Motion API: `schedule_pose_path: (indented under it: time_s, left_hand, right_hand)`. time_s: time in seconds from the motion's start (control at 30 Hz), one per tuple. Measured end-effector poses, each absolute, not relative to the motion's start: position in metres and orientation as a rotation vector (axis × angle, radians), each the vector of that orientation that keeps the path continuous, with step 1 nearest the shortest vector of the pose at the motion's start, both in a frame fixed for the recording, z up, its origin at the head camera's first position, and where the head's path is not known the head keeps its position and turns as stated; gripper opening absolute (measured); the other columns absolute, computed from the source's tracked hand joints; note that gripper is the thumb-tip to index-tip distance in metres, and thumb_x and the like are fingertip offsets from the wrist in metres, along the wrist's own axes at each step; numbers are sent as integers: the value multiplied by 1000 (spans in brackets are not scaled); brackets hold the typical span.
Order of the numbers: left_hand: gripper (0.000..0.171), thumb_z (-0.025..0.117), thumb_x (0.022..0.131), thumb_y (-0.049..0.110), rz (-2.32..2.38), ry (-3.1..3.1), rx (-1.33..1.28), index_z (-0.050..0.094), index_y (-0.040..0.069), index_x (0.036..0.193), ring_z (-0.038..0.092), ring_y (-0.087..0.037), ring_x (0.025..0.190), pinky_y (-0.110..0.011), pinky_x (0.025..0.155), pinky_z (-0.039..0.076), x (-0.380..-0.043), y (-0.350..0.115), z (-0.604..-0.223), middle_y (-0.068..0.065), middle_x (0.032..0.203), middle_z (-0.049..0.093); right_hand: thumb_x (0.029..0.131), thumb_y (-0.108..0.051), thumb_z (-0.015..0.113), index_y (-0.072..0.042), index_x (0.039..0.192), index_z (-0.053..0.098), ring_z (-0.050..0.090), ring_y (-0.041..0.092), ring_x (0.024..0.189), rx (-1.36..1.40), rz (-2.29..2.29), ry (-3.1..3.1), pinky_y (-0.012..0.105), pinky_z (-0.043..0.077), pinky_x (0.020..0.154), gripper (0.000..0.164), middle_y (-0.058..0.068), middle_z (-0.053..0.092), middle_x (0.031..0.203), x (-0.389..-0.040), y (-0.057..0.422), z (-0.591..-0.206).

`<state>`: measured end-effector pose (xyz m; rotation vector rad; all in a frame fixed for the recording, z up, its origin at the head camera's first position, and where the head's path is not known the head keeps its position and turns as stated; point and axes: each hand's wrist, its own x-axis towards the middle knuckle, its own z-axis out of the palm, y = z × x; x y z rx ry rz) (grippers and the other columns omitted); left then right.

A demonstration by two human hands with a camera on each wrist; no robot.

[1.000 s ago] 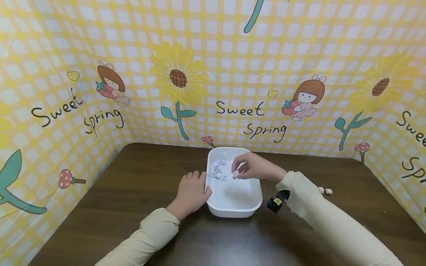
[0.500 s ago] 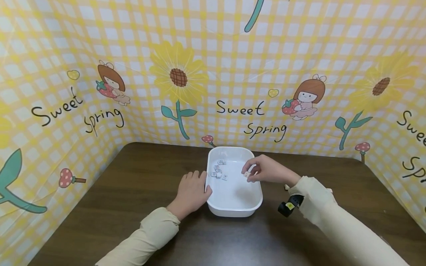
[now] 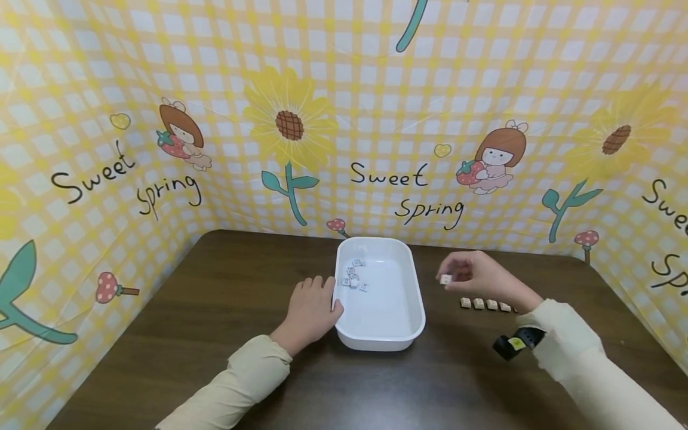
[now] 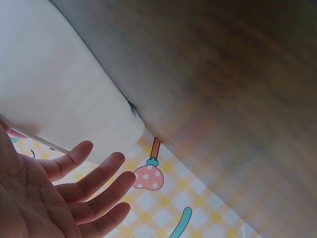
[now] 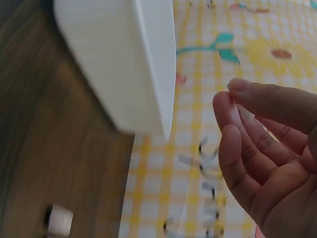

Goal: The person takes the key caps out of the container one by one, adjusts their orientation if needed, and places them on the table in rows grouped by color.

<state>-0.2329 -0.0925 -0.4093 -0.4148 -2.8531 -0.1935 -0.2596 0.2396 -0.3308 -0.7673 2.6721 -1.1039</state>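
Observation:
Out to the right of the white plastic tray (image 3: 380,343), my right hand (image 3: 481,278) pinches a small white printed tile (image 3: 445,279) between thumb and fingers, raised over the table. In the right wrist view the fingers mostly hide this tile. Just below that hand, a row of several small tiles (image 3: 478,304) stands on the table, its right end covered by the wrist. My left hand (image 3: 309,309) rests at the tray's left rim, fingers extended; the left wrist view shows those fingers (image 4: 96,176) spread apart below the tray wall. Inside the tray lie several loose printed tiles (image 3: 352,275) along the left side.
The dark wooden table (image 3: 242,263) extends around the tray. A yellow checked cloth (image 3: 376,119) with flower prints rises behind it and at both sides. A black wrist strap with a camera (image 3: 507,346) sits at the right wrist.
My right hand has moved right, out of the tray and over the table, still pinching the tile. The row of tiles has come into sight. My left hand has stayed in place.

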Motion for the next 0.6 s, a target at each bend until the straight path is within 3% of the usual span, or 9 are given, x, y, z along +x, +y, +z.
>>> schedule_pose_path:
  time_s: [0.3,0.6]
  left_hand:
    - [40,54,86,33,-184,-2857,-411,55,4,114,52,-29,87,-45,85,45,-234,-92,-407,-15,96,59]
    - [41,53,87,33,-204,-2877,-399,54,4,116,52,-29,90,-46,88,44,-233,-91,-408,-15,99,59]
  right_hand:
    - [85,-12,67,-4,103,63,64,3,71,-611,-1068,2846,28,49,58,21,2,69,81,-242,320,-343]
    - [86,-12,65,1,100,64,66,2,74,-484,-971,2948,25,51,62,20,11,71,86,-243,392,-373]
